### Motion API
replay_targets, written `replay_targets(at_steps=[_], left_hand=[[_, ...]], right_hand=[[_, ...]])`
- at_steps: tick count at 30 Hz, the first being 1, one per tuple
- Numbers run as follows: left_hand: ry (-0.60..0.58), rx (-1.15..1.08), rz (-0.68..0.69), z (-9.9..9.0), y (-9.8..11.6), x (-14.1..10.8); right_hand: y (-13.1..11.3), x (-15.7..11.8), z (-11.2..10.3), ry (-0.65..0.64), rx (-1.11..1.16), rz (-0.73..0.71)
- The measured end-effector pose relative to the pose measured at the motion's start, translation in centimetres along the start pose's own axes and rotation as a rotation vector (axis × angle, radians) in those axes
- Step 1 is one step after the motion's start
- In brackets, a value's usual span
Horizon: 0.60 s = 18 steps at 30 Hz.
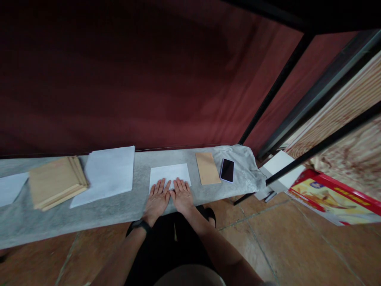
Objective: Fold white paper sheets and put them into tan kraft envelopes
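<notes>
A white sheet of paper (170, 171), which looks folded, lies in front of me on the grey cloth-covered table (143, 202). My left hand (157, 198) presses flat on its near left part, fingers stretched out. Beside it, my right hand (181, 195) rests flat on the near right part, also with fingers extended. The thumbs nearly meet, and the hands cover the paper's near edge. A brown envelope (208, 168) lies to the right of the paper, apart from my right hand.
A phone (227, 171) lies right of the envelope. Leftward are a stack of white paper (110, 172), a pile of brown envelopes (55, 180) and more white paper (12, 188). A black metal post (276, 87) rises at the right; boxes (336, 198) stand beyond the table's end.
</notes>
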State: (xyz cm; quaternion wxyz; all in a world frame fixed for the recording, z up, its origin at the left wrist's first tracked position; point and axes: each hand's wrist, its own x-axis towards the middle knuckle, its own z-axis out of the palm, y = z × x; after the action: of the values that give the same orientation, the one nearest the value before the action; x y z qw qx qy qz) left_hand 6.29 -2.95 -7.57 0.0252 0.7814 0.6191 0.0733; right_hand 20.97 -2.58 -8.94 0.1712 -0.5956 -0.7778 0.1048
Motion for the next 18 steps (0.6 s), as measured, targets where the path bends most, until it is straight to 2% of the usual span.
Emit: replay_targets(at_steps=[6, 10, 12, 14, 18], left_hand=[[0.059, 0.013, -0.075, 0.7, -0.6, -0.6], [0.066, 0.027, -0.142, 1.1, -0.8, -0.4], [0.073, 0.022, -0.14, 1.1, -0.1, 0.5], [0.065, -0.006, -0.078, 1.0, 1.1, 1.9], [-0.013, -0.073, 0.036, 1.1, 3.3, 5.0]], right_hand=[[2.2, -1.1, -0.4, 0.095, -0.056, 0.074], [2.7, -1.4, -0.3, 0.134, -0.07, 0.089], [2.7, -1.5, -0.1, 0.147, -0.066, 0.088], [2.7, -1.5, 0.0, 0.153, -0.065, 0.09], [2.8, -1.5, 0.4, 0.166, -0.073, 0.065]])
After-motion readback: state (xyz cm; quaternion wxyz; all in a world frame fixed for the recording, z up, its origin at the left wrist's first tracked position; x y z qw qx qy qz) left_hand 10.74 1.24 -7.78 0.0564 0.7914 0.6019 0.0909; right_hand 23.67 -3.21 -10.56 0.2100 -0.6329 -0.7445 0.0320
